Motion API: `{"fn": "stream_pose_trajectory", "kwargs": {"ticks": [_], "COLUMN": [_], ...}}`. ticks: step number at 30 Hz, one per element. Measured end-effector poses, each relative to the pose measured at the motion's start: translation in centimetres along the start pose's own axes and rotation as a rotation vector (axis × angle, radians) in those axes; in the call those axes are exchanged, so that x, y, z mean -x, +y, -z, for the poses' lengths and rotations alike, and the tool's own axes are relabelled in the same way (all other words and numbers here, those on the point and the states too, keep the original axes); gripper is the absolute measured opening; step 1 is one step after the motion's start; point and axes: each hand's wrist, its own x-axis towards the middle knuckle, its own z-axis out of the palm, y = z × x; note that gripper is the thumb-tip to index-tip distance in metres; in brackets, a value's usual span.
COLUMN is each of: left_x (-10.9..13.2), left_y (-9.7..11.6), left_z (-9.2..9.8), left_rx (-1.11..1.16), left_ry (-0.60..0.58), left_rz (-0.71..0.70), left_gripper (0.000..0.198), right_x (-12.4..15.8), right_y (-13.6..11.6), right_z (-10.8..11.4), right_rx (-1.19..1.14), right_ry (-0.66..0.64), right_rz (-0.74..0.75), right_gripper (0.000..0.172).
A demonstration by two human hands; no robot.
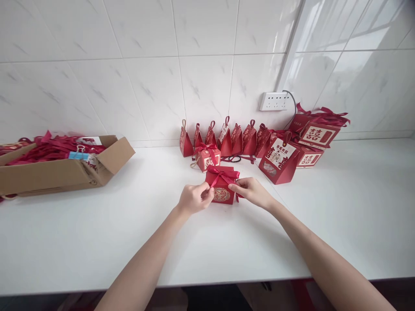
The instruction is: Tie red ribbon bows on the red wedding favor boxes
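A small red gift box [222, 193] with a gold emblem stands on the white counter [129, 224], tied on top with a red ribbon bow [223, 175]. My left hand [193, 198] pinches the left ribbon end beside the box, fingers closed. My right hand [251, 191] pinches the right ribbon end, fingers closed too. Just behind it stands another red box [207, 157], also tied with a ribbon bow.
A row of several pointed red boxes [227, 139] lines the tiled wall. Larger red boxes [280, 160] with ribbons are piled at the right, below a wall socket [275, 101]. An open cardboard carton [61, 172] with red ribbons lies at the left.
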Motion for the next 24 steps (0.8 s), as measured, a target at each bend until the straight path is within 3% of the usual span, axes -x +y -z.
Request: {"fn": "stream_pose_trajectory", "kwargs": {"ticks": [6,12,17,24], "left_x": [-0.1,-0.8,-1.3,-2.2], "left_y": [-0.3,-1.3,-2.0,-3.7], "left_z": [0.3,1.5,2.0,3.2], "left_rx": [0.15,0.302,0.439,0.533], "left_ry": [0.009,0.164,0.356,0.641], "left_rz": [0.147,0.336,0.467,0.608], "left_gripper": [0.029,0.026,0.023,0.022], "right_x": [-0.8,-1.4,-1.4,-0.8], "right_y": [1.3,2.3,2.3,2.6], "right_z": [1.0,2.6,4.0,5.8], "right_rx": [-0.6,-0.914,-1.426,-1.702], "right_ry": [-0.139,0.032,0.22,0.284], "right_rz": [-0.012,0.029,0.025,0.211], "right_gripper": [0.043,0.045,0.048,0.047]}}
